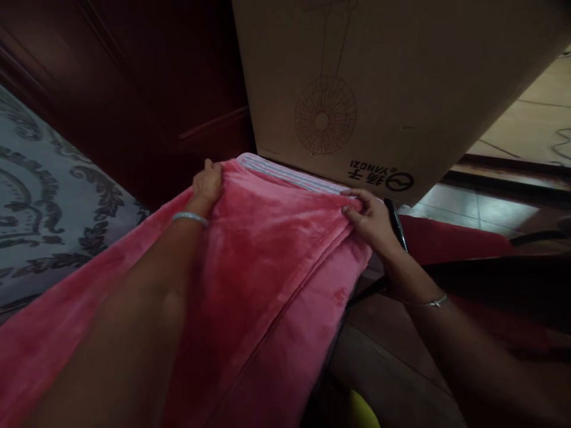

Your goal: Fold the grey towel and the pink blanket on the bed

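A pink fleece blanket [267,261] stretches from the lower left up to the middle of the view, folded over itself. My left hand [207,183] grips its far left corner, fingers curled over the edge, a silver bangle on the wrist. My right hand [370,219] pinches the far right corner between thumb and fingers, a thin bracelet on that wrist. A pale striped cloth [285,173] shows just beyond the blanket's far edge.
A large cardboard box [392,83] printed with a fan drawing stands right behind the blanket. Dark wooden furniture [147,89] fills the upper left. A grey patterned bedcover [49,196] lies at the left. A red seat [446,241] and tiled floor [535,119] are at the right.
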Available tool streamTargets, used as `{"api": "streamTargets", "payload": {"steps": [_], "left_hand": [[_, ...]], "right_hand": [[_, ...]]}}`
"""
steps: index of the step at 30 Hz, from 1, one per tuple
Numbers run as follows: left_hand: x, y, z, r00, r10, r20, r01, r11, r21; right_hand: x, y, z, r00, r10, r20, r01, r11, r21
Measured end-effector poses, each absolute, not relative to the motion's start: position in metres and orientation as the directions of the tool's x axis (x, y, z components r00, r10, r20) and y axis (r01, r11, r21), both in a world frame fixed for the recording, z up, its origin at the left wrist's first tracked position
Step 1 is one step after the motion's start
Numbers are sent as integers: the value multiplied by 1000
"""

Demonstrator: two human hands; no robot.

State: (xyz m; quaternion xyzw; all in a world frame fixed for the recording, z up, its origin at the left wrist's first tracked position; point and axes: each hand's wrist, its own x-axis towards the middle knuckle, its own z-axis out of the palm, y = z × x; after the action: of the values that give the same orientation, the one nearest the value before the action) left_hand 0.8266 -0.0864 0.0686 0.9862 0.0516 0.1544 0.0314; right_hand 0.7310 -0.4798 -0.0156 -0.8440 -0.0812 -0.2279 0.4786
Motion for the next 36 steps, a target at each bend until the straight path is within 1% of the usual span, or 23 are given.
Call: {"api": "streamTargets", "payload": {"steps": [2,4,5,7,9,10,11,13,15,19,21,23,26,29,33,36], "left_hand": [[834,-96,82,907,123,403,78,-989,126],[843,-104,86,893,118,433,49,-985,168],[848,-107,83,901,111,420,35,-982,185],[857,-110,68,938,97,334,27,-978,208],[863,-107,46,968,95,230,44,-975,218],[865,-105,35,976,100,193,56,-974,220],[866,-102,25,979,105,173,65,-972,225],[869,-97,11,978,110,178,67,-970,233],[871,-94,7,980,98,175,59,-974,218],[870,-92,18,991,59,118,38,-984,174],[861,-85,25,993,20,119,0,-987,164],[844,-70,30,993,15,114,-2,-989,147],[801,-34,35,996,79,51,72,-989,127],[741,7,40,979,204,6,202,-972,120],[645,41,54,918,395,39,391,-916,93],[574,38,64,895,438,82,436,-899,48]], "right_hand": [[738,-490,-6,850,-124,511,371,-549,-749],[742,-495,-5,836,-179,519,345,-564,-750],[743,-495,-8,848,-204,490,300,-576,-760],[742,-492,-19,884,-237,402,182,-620,-763],[738,-488,-31,905,-245,349,98,-678,-728],[737,-486,-37,906,-243,348,83,-702,-707],[736,-485,-41,903,-238,358,83,-720,-689],[736,-484,-46,894,-221,389,101,-746,-658],[738,-486,-48,884,-197,424,129,-769,-626],[743,-488,-51,872,-173,457,154,-790,-593],[743,-488,-53,871,-174,459,152,-794,-589],[742,-489,-54,867,-174,467,155,-797,-584],[741,-490,-55,868,-176,464,152,-795,-587],[740,-490,-54,880,-178,440,142,-786,-602],[735,-489,-47,905,-177,386,112,-776,-620],[730,-491,-42,925,-152,349,113,-766,-633]]}}
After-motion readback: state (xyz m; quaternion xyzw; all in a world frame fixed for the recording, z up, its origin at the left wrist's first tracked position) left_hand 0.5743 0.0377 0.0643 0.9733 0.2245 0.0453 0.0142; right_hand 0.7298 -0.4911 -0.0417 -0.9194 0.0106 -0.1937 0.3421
